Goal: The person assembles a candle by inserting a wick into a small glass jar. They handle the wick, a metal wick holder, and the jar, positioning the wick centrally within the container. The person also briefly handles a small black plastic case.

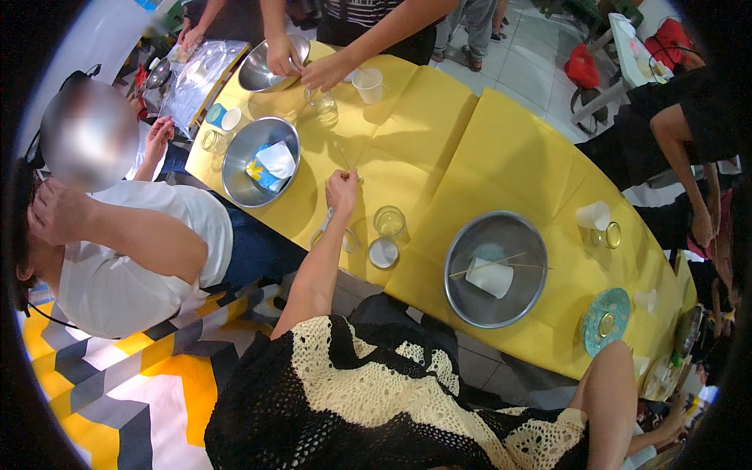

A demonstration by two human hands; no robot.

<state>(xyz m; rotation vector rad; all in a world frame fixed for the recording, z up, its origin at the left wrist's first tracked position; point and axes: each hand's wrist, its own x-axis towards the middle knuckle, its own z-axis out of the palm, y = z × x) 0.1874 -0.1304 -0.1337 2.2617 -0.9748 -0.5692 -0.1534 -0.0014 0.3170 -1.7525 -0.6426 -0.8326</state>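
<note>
From where I stand, the wearer in the black-and-cream crochet top (337, 392) has the left hand (342, 190) reached out over the yellow table covering (446, 117). Its thumb and fingers are pinched together around what look like thin pale sticks (350, 162), which poke up toward twelve o'clock, above the cloth.

Taking that hand as the clock's centre, a clear glass jar (389, 222) stands just beside it at four, with a round white-topped piece (383, 253) at five. Further off at four, a steel mixing bowl (462, 296) holds a tipped white cup (490, 278), slender sticks lying across it. At ten sits another steel bowl (237, 178) with a blue-and-white packet (270, 167) inside.

At eleven, a co-worker's two hands (319, 72) meet beside a third bowl (252, 69).

The wearer's right arm (613, 399) bends at four; I can't make out its hand, so I can't tell its grip.
</note>
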